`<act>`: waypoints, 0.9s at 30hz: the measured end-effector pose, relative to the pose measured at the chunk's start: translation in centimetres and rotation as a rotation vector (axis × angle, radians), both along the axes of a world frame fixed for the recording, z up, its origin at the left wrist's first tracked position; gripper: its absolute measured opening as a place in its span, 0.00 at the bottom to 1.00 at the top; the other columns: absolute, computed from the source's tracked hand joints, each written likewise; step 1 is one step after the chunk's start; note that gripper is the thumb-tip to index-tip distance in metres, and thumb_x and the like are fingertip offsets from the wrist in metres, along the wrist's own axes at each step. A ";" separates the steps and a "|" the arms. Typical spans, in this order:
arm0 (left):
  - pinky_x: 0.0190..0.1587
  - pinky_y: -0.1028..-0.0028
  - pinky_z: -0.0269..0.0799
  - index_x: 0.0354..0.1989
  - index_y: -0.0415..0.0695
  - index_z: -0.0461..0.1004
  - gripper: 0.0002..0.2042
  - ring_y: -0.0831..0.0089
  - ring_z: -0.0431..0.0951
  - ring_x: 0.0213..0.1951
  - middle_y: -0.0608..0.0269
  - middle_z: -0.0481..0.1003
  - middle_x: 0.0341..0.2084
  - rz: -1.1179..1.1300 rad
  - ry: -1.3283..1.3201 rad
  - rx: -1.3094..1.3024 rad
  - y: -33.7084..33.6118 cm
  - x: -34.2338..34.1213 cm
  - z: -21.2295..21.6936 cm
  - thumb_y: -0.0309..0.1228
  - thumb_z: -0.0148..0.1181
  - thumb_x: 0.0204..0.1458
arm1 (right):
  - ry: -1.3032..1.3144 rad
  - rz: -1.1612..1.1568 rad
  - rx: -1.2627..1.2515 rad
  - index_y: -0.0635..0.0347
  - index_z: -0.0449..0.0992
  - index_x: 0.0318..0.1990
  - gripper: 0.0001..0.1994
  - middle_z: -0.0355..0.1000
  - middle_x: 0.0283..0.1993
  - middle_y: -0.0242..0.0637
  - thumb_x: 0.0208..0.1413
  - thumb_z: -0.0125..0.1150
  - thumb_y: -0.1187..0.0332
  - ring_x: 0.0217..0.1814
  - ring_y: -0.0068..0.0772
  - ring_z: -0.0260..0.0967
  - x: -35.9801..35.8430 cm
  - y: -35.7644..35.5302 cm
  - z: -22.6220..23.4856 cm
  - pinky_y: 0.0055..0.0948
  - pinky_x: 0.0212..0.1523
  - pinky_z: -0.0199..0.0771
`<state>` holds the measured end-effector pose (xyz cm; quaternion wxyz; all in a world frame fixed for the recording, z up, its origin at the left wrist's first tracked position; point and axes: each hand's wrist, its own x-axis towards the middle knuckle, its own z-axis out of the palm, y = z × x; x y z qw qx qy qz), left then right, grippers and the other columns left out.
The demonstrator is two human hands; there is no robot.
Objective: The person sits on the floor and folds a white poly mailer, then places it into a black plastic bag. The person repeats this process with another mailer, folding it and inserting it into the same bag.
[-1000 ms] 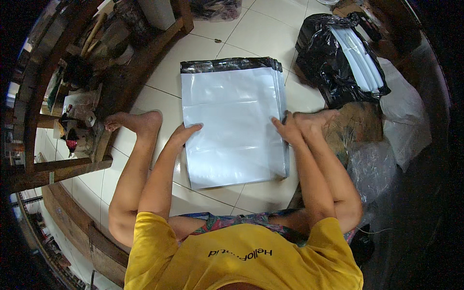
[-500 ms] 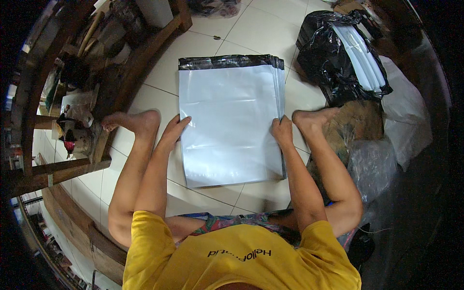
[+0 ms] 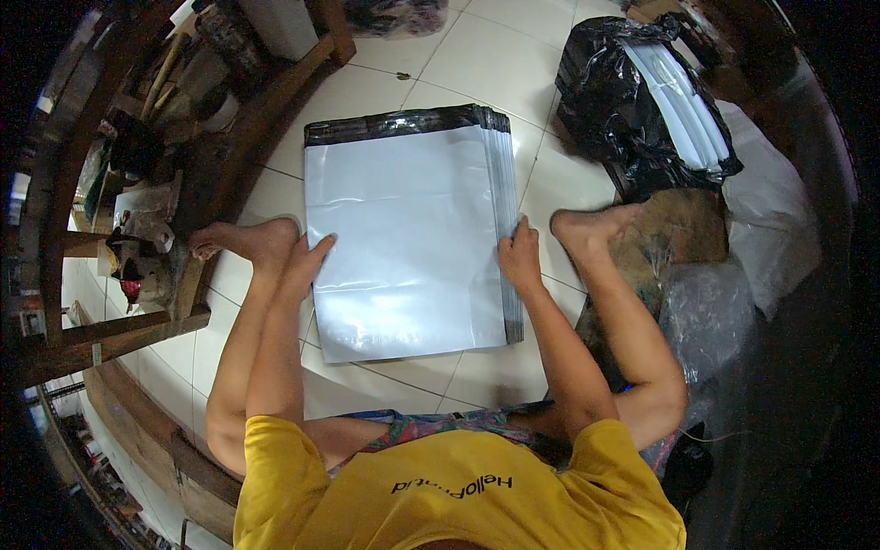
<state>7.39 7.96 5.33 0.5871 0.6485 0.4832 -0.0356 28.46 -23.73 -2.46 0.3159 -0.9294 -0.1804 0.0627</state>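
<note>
A stack of white plastic mailing bags (image 3: 403, 238) with black top strips lies on the tiled floor between my legs. Its right side is fanned, so several edges show in steps. At the left edge, my left hand (image 3: 314, 266) grips the stack, thumb on top and the other fingers out of sight. Opposite it, my right hand (image 3: 521, 257) is closed at the fanned right edge, fingers bent against the bags.
A black plastic bag (image 3: 605, 101) holding more folded white bags stands at the far right. Beside it are a brown mat (image 3: 683, 225) and clear plastic sheeting (image 3: 706, 307). Wooden shelving (image 3: 266, 110) with cluttered items runs along the left. My bare feet flank the stack.
The stack has shifted left, with both hands moving along with it. Its right side is fanned out wider. The right hand's fingers now point more upward along the edge.
</note>
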 end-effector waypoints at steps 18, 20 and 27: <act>0.57 0.66 0.69 0.65 0.35 0.63 0.28 0.62 0.75 0.53 0.45 0.75 0.52 -0.026 -0.154 0.084 1.3 -1.0 -4.2 0.40 0.56 0.62 | 0.552 0.022 0.299 0.70 0.57 0.70 0.28 0.68 0.64 0.58 0.65 0.49 0.66 0.68 0.48 0.65 3.7 -3.9 -3.1 0.37 0.68 0.61; 0.57 0.68 0.68 0.63 0.35 0.65 0.24 0.65 0.74 0.52 0.49 0.76 0.50 0.057 -0.217 0.088 1.0 -2.4 -6.4 0.37 0.53 0.64 | 0.514 0.039 0.213 0.70 0.58 0.69 0.27 0.68 0.63 0.59 0.65 0.49 0.66 0.67 0.50 0.66 3.2 -2.7 -2.8 0.37 0.67 0.61; 0.62 0.67 0.63 0.64 0.36 0.66 0.24 0.63 0.71 0.58 0.54 0.74 0.56 0.079 -0.239 0.116 1.5 -3.5 -7.9 0.41 0.50 0.66 | 0.418 0.165 0.260 0.68 0.65 0.65 0.23 0.73 0.49 0.45 0.67 0.50 0.66 0.48 0.38 0.68 1.5 -1.1 -2.7 0.33 0.51 0.69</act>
